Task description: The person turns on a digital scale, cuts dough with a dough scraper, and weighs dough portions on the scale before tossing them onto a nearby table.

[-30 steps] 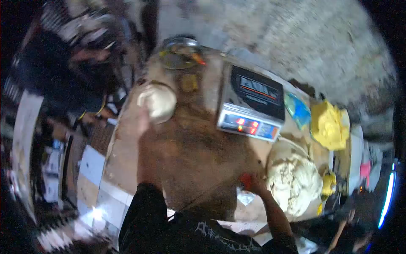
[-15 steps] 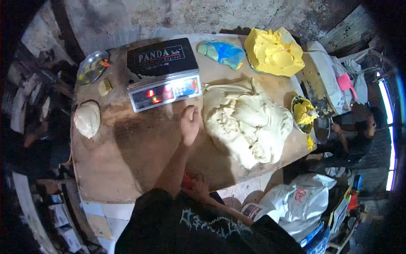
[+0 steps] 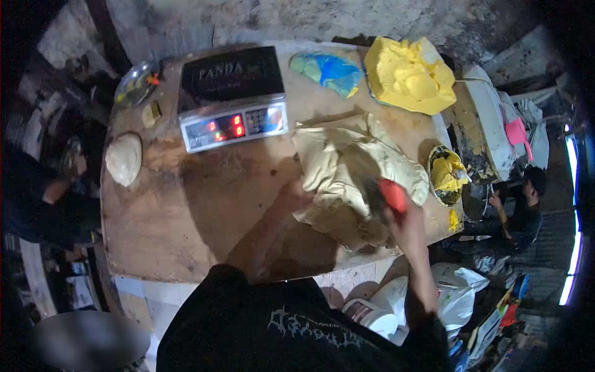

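Observation:
A large mound of pale dough point(image 3: 347, 149) lies on the wooden table, its surface folded and uneven. My right hand point(image 3: 406, 223) is closed around a red-handled dough scraper point(image 3: 393, 196), whose dark blade is blurred over the dough's right part. At the lower left edge of the dough is my left hand point(image 3: 300, 197), smeared by motion and in shadow, so its fingers are unclear. Just behind the hands, a digital scale point(image 3: 234, 127) with lit red digits stands on the table, a black PANDA-marked platform on top.
A smaller dough piece point(image 3: 124, 159) sits at the table's left. Yellow fat in a block point(image 3: 409, 77), a blue bag point(image 3: 328, 73), a bowl of yellow fat point(image 3: 447, 177) and a metal dish point(image 3: 136, 84) stand around. One person point(image 3: 527, 204) is at right, another point(image 3: 43, 192) at left.
My right hand has come up from the table's front edge to the dough with the red-handled scraper. My left hand has moved from near the scale down and right to the dough.

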Demonstrator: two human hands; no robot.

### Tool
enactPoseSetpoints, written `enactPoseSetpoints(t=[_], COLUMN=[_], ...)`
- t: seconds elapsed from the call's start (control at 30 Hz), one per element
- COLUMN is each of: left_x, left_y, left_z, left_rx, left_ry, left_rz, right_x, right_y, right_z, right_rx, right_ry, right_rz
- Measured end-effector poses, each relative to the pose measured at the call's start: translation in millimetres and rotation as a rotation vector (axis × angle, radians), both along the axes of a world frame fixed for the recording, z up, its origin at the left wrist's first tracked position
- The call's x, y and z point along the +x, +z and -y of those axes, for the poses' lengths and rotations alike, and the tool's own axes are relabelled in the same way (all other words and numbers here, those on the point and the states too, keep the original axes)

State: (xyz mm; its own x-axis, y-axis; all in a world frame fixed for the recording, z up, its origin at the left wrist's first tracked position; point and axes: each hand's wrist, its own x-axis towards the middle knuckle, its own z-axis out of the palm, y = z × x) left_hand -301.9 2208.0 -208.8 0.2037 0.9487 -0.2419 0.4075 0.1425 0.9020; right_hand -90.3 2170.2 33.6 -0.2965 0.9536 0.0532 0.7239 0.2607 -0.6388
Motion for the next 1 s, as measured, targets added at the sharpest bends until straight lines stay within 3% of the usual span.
enactPoseSetpoints(t=[0.07, 0.13, 0.2, 0.27, 0.3, 0.33, 0.37, 0.43, 0.47, 0.53, 0.6, 0.63, 0.67, 0.7, 0.73, 0.77, 0.8, 0.83, 0.87, 0.9, 0.93, 1.0], left_x=[-12, -26, -40, -47, -52, -61, -75, -102, -112, -133, -152, -170, -181, -191, -189, -184, -163, -136, -108, -66, -18, 52], left_y=[-16, -27, -30, -16, -3, 8, 13, 27, 43, 68, 82, 98, 103, 139, 145, 149, 141, 135, 133, 107, 99, 36], left_z=[49, 95, 135, 177, 191, 201, 213, 253, 259, 257, 264, 284, 293, 273, 264, 258, 235, 202, 166, 140, 109, 107], left_rx=[-0.024, -0.074, -0.171, -0.25, -0.083, 0.089, 0.087, -0.291, -0.312, -0.424, -0.481, -0.613, -0.544, -0.533, -0.274, -0.025, 0.12, 0.228, 0.337, 0.294, 0.065, 0.469], left_ry=[0.039, 0.07, 0.095, 0.123, 0.175, 0.217, 0.229, 0.333, 0.335, 0.362, 0.288, 0.555, 0.687, 0.622, 0.514, 0.385, 0.372, 0.21, 0.052, -0.063, -0.251, -0.282], left_rz=[0.016, 0.024, 0.046, 0.091, 0.006, -0.086, -0.075, 0.225, 0.235, 0.096, -0.078, 0.309, 0.233, -0.036, -0.209, -0.372, -0.345, -0.341, -0.323, -0.2, -0.529, -0.95], right_x=[-31, -102, -155, -187, -201, -204, -201, -174, -157, -132, -132, -148, -147, -144, -140, -131, -110, -73, -37, -26, -14, -1], right_y=[-101, -139, -170, -183, -185, -172, -146, -97, -84, -103, -170, -181, -182, -182, -179, -147, -114, -106, -109, -83, -58, -31], right_z=[-45, -48, -73, -95, -106, -102, -95, -70, -54, -38, -37, -52, -56, -61, -69, -66, -55, -39, -30, -5, 7, 38], right_rx=[-0.233, 0.059, 0.08, -0.116, -0.253, -0.158, -0.056, -0.015, -0.013, -0.081, -0.072, -0.233, -0.24, -0.275, -0.294, -0.254, -0.22, 0.022, -0.027, 0.096, -0.07, 0.063], right_ry=[0.179, 0.338, 0.398, 0.36, 0.304, 0.312, 0.322, 0.338, 0.344, 0.379, 0.373, 0.24, 0.235, 0.044, -0.136, -0.148, -0.169, -0.066, -0.142, -0.38, -0.372, -0.5], right_rz=[0.474, 0.372, 0.292, 0.287, 0.267, 0.287, 0.306, 0.379, 0.407, 0.182, 0.426, 0.55, 0.535, 0.238, -0.066, -0.05, -0.026, -0.194, -0.41, -0.165, -0.328, -0.328])
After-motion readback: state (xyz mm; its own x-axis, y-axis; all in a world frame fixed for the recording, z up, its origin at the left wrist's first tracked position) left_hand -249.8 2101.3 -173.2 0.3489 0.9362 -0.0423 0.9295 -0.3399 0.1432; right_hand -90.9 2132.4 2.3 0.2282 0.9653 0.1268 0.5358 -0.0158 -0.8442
